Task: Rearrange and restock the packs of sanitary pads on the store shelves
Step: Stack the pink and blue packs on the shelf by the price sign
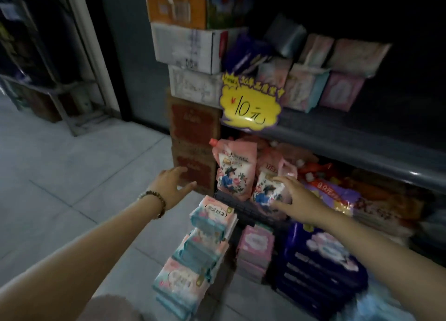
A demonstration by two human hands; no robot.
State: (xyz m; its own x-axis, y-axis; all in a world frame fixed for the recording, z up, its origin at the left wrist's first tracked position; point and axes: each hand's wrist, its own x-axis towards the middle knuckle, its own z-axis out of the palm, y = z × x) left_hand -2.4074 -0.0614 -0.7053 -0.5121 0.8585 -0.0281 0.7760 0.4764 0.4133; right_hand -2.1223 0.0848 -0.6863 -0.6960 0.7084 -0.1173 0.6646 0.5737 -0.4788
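A dim aisle with a grey tiled floor (72,163). Pad packs sit stacked on it below the lower shelf (251,212): a teal-pink stack (205,248), a pink stack (255,245), a dark blue stack (321,265). They look light, soft and slick-wrapped, so I'd take them by the sides. The left hand (171,185) hovers spread, holding nothing. The right hand (296,200) lays spread fingers on a pink pouch (265,190).

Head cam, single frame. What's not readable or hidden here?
- Upper shelf: head view, right part lost in darkness.
- Yellow price sign: head view, small top line blurred.
- Right hand: spread over a pink pouch; the palm hides any contact.
- Navy packs: head view, right forearm covers some; print blurred.
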